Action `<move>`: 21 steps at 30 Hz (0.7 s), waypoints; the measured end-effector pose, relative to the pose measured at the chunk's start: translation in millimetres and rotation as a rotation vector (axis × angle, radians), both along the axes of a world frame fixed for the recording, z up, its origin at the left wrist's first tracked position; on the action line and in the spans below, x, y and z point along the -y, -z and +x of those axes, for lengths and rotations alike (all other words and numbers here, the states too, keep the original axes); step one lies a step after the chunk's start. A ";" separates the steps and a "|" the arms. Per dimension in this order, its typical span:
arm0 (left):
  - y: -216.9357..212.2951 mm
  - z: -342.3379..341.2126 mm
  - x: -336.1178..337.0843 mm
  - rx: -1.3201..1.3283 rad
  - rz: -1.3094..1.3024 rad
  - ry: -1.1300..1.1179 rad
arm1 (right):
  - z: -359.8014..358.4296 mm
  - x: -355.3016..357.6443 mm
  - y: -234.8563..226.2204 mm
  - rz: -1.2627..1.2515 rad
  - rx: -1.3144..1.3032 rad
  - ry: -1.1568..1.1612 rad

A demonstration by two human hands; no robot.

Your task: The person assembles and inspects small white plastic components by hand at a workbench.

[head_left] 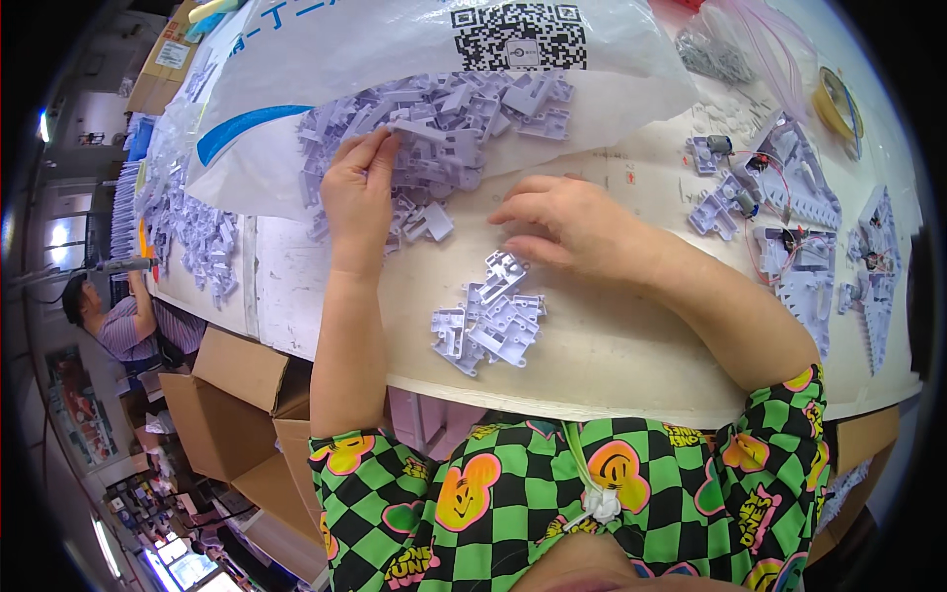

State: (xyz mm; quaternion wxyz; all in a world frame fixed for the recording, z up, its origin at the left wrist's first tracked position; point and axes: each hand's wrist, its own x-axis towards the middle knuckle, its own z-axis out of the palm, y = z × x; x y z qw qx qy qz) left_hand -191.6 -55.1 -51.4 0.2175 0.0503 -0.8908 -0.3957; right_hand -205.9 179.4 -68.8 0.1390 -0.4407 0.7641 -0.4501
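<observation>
My left hand is at the near left side of a heap of white moulded plastic parts, which spills from a large printed plastic bag. Its thumb and fingertips are pinched on a long white plastic part at the heap's edge. To the right, my right hand hovers low over the table with fingers bent and thumb apart, nothing visible between them. Just below its thumb lies a small cluster of similar white parts. One loose part sits between the hands.
On the right are white toothed housings with wires and small motors. A yellow round container and a clear bag of small metal pieces stand behind. More white parts lie left. Open cardboard boxes flank the table; a person works far left.
</observation>
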 end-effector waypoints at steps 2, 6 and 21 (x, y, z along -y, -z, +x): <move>1.6 -3.4 4.3 -0.027 0.008 0.004 | -1.0 -1.8 2.6 -0.039 -0.083 0.076; -0.8 -1.9 5.3 0.003 -0.004 -0.037 | -0.5 -1.2 -0.9 -0.061 -0.083 0.185; -26.1 23.4 -14.3 0.170 -0.354 0.084 | -0.8 0.0 -4.4 -0.089 -0.130 0.240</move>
